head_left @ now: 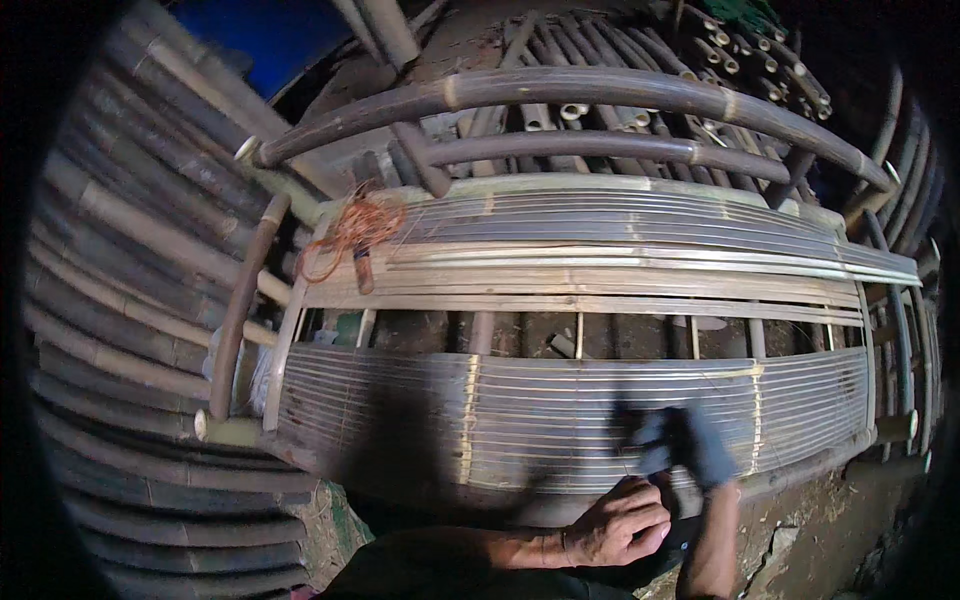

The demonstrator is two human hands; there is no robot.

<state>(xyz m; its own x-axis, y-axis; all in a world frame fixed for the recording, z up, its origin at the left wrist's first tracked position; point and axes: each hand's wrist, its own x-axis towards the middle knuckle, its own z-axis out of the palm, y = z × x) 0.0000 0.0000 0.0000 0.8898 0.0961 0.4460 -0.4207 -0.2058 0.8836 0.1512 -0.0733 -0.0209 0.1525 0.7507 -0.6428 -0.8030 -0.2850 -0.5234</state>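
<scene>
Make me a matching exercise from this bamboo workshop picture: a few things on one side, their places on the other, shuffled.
Things:
1. tangled orange wire bundle
2. bright blue sheet
3. bare left hand
4. dark-gloved right hand

Places:
A. top left, behind the stacked bamboo poles
B. on the near slats of the bamboo slat frame, right of centre
C. on the frame's far left corner
D. at the frame's near edge, fingers curled

Pairs: 1-C, 2-A, 3-D, 4-B

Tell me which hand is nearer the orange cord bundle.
Left. The left hand lies below-right of the orange cord bundle; the right hand, dark and blurred, sits farther right.
</scene>
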